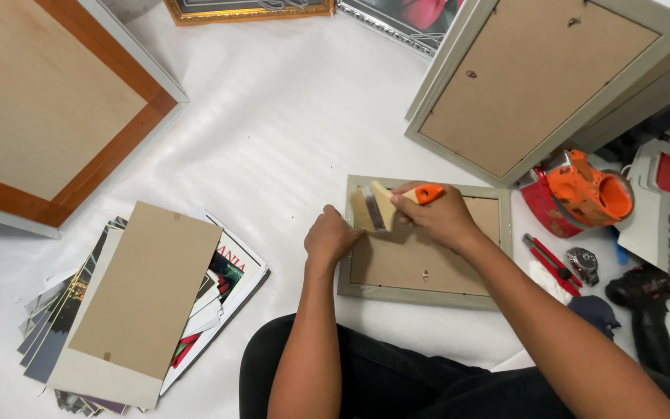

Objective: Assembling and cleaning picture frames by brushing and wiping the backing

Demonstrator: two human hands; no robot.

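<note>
Small grey picture frame (425,289) lies face down on the white sheet (288,132), brown backing board up, directly in front of the person's lap. Right hand (437,217) is closed around the orange handle of a flat paintbrush (381,206); bristles sit over the frame's upper left corner, apparently touching the board there. Left hand (332,237) is curled loosely shut, holding nothing visible, and rests at the frame's left edge, steadying it.

Step in hand, as judged: brushing the back of the frame clean, with the work at the upper left corner. The next stroke calls for the frame to be held flat and the bristles kept on the board.

Surroundings: larger grey frame (537,85) face down beyond; wood-backed frame (48,109) far left; stack of prints under a cardboard sheet (145,295) near left; orange tape dispenser (587,190), red utility knife (546,260) and black drill (649,310) to the right.
</note>
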